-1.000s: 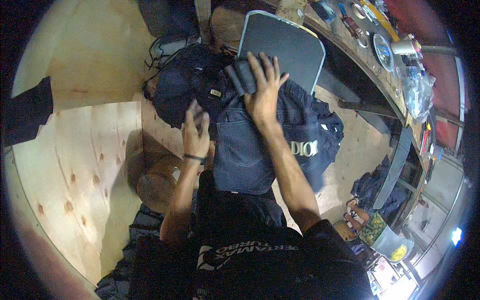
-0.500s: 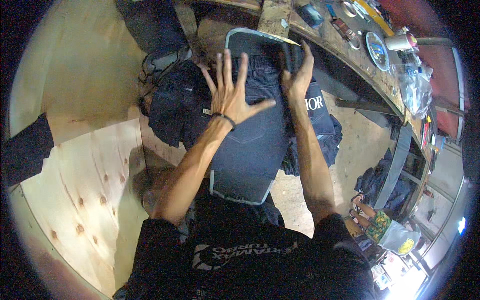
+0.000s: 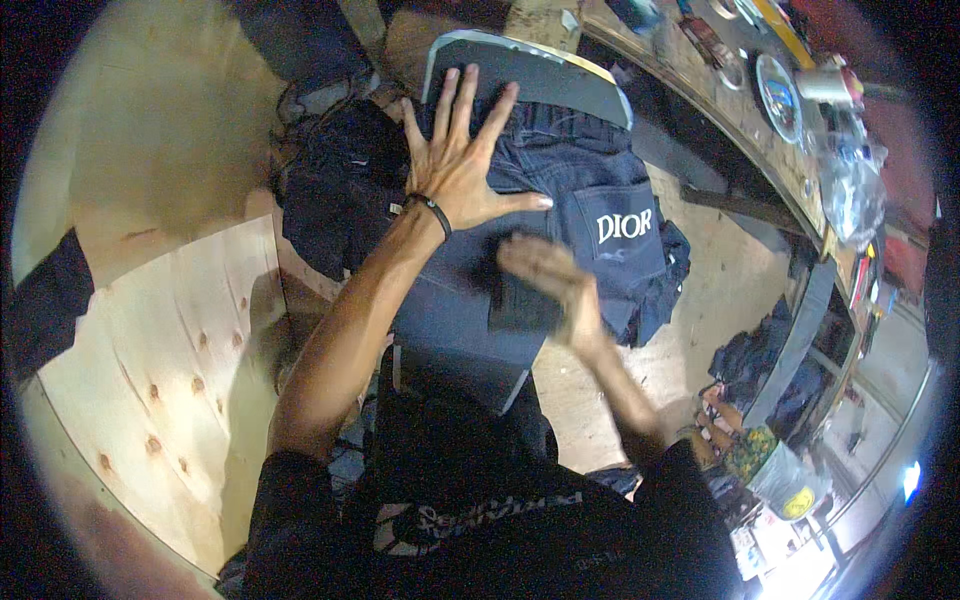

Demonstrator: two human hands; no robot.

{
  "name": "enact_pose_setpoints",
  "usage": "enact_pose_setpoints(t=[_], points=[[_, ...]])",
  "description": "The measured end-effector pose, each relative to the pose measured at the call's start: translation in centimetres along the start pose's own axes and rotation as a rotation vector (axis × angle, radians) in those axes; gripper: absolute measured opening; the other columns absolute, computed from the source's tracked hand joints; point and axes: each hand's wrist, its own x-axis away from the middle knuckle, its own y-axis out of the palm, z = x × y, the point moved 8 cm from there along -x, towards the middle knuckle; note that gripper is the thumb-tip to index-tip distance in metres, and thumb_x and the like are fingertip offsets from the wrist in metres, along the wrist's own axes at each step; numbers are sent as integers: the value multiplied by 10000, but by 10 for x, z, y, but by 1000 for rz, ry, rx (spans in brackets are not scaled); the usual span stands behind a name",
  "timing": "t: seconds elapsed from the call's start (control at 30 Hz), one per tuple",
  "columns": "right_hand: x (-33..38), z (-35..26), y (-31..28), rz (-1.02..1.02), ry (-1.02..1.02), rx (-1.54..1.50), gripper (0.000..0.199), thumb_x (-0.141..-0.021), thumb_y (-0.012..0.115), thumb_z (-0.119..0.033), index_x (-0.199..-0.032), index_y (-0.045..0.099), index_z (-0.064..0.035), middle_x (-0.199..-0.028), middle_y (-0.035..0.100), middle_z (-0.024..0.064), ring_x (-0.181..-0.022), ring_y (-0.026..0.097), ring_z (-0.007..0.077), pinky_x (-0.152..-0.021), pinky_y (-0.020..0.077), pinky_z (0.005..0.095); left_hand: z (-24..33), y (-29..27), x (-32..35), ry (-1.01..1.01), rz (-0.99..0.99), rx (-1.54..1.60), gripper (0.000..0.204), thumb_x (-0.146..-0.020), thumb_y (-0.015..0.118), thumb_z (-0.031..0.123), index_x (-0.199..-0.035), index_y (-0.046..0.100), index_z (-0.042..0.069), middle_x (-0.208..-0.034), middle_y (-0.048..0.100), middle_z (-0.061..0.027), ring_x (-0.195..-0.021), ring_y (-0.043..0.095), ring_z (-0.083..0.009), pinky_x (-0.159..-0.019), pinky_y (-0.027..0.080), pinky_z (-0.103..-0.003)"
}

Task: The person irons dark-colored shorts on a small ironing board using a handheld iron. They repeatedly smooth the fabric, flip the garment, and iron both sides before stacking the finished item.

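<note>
Head view: dark denim garment (image 3: 575,165) drawn over a pale-edged board (image 3: 480,60)

The garment lies at the centre, in front of the person's torso; the board's dark upper end shows beyond its gathered waistband. A patch pocket (image 3: 618,255) with white lettering faces up on the right side. The left hand (image 3: 455,180), a dark wristband (image 3: 430,212) at its wrist, is laid palm down on the cloth, its grip spread wide and holding nothing. The right hand (image 3: 560,283) is blurred above the lower part of the garment, near a dark, block-like piece (image 3: 515,305); whether its grip closes on that piece cannot be told. To the left lies a heap of dark cloth (image 3: 325,200). At upper right, a wooden worktop (image 3: 765,145) carries an oval dish (image 3: 775,95) and a white roll (image 3: 825,85).
</note>
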Motion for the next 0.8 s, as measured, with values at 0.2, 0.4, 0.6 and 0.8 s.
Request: enact_pose_setpoints(t=[0.2, 0.4, 0.6, 0.8], points=[[91, -15, 80, -318, 92, -264, 648, -787, 756, -288, -1390, 678, -65, -1464, 638, 139, -1412, 549, 361, -1207, 387, 519, 1, 2, -2, -39, -56, -38, 1427, -515, 696, 970, -1676, 270, 259, -1736, 90, -255, -1609, 65, -445, -1140, 65, -846], [99, 1, 99, -259, 86, -236, 680, -897, 601, -529, -1347, 707, -30, -1443, 652, 166, -1401, 566, 334, -1206, 396, 488, 3, 0, -4, 43, -27, -23, 1305, -603, 702, 928, -1667, 289, 295, -1736, 83, -250, -1605, 72, -458, -1133, 55, -861], [89, -1, 109, -178, 186, -291, 657, -777, 806, -334, -1371, 694, -79, -1446, 653, 134, -1383, 574, 356, -1195, 404, 510, 7, 0, -7, 154, -3, 62, 1201, -692, 676, 890, -1667, 287, 306, -1744, 88, -215, -1606, 86, -445, -1140, 32, -861], [54, -27, 120, -134, 234, -256, 705, -753, 849, -261, -1417, 667, -114, -1487, 622, 135, -1414, 536, 391, -1201, 396, 498, 4, 9, -7, 163, -67, 100, 1137, -726, 682, 858, -1638, 366, 256, -1743, 106, -211, -1614, 86, -416, -1194, 42, -800]])
